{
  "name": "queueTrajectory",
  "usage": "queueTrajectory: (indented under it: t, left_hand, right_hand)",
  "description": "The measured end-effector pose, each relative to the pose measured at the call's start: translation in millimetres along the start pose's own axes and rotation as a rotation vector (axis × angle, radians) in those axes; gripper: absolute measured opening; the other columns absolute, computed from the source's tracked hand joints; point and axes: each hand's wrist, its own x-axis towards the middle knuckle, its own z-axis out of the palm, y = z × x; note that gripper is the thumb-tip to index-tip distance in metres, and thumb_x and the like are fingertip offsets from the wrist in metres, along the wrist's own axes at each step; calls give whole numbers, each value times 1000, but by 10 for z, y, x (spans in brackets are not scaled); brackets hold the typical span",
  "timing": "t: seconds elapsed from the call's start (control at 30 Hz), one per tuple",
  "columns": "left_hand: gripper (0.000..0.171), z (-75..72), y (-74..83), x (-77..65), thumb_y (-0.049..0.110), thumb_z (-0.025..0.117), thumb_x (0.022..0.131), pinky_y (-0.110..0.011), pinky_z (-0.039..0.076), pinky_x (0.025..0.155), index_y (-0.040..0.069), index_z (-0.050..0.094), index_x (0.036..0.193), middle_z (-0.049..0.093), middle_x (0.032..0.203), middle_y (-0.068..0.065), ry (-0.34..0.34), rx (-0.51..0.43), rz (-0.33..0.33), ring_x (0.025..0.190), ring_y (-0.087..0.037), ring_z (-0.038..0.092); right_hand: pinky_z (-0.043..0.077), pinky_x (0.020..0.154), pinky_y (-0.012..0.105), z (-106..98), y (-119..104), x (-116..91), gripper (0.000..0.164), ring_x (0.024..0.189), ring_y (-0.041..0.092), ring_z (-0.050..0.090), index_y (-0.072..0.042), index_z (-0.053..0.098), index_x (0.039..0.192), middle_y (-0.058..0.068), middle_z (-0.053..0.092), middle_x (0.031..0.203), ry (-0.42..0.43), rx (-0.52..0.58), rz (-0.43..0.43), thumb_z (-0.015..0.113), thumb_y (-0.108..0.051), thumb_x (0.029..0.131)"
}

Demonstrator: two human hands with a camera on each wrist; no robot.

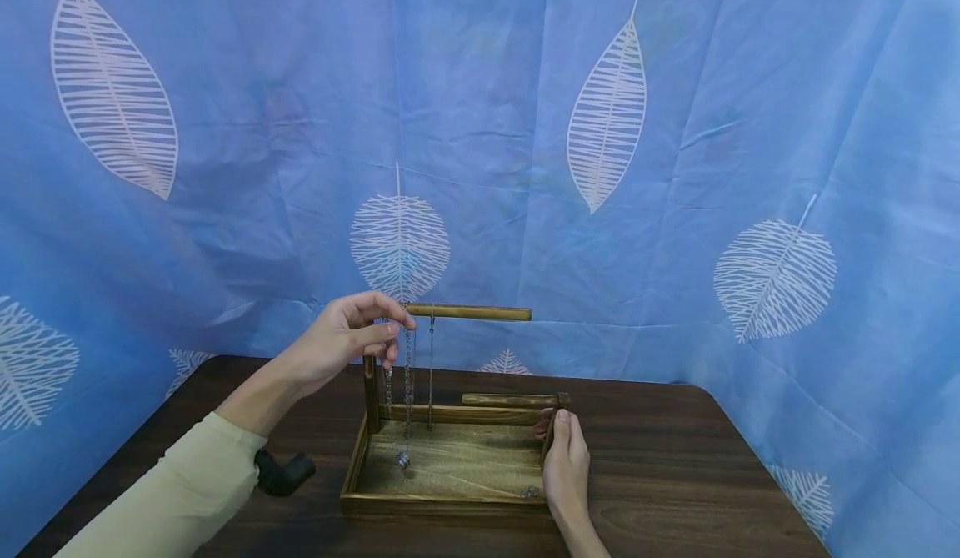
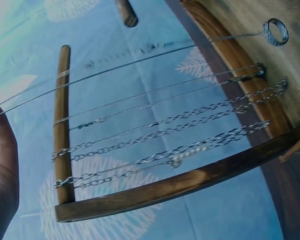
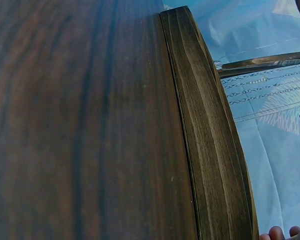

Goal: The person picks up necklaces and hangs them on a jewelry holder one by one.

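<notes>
My left hand (image 1: 367, 329) is raised at the left end of the upper bar (image 1: 472, 313) of a wooden jewelry stand. Its thumb and fingertips pinch a thin silver necklace (image 2: 125, 66), whose strands run taut down to a ring pendant (image 2: 267, 34). Several other silver chains (image 2: 155, 132) hang from the same bar, side by side. My right hand (image 1: 567, 462) grips the short post at the stand's right end, thumb in front and fingers behind. In the right wrist view only a few fingertips (image 3: 276, 233) of a hand show at the bottom edge.
The stand's shallow tray (image 1: 450, 504) sits on a dark wood table (image 1: 660, 458). A small silver piece (image 1: 530, 491) lies in its right front corner. A lower bar (image 1: 510, 399) juts left from the short post. Blue leaf-print cloth (image 1: 510, 124) hangs behind.
</notes>
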Motion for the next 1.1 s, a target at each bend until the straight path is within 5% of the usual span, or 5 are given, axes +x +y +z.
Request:
queueTrajectory:
  t: [0.5,0.87,1.1]
  left_hand:
    - [19,-82,68,54,7,58,103,-42,58,69,-1,63,120,66,98,-14,13,-11,60,77,-23,64]
    - [21,-110,52,95,8,58,103,-44,57,73,-1,61,122,56,131,-27,43,9,33,86,-27,66]
    - [19,-108,26,137,7,56,104,-41,57,72,-1,61,120,55,132,-26,54,-9,19,84,-25,66]
  right_hand:
    - [47,80,39,-18,-59,-13,47,96,29,59,0,58,121,13,62,100,-23,13,-8,23,-32,113]
    - [47,82,42,-14,-30,-12,51,94,24,59,-2,59,121,10,63,98,-8,3,-5,25,-39,112]
    - [47,83,40,-11,-35,-9,51,94,24,59,-2,59,120,10,63,98,-1,1,-2,25,-40,112]
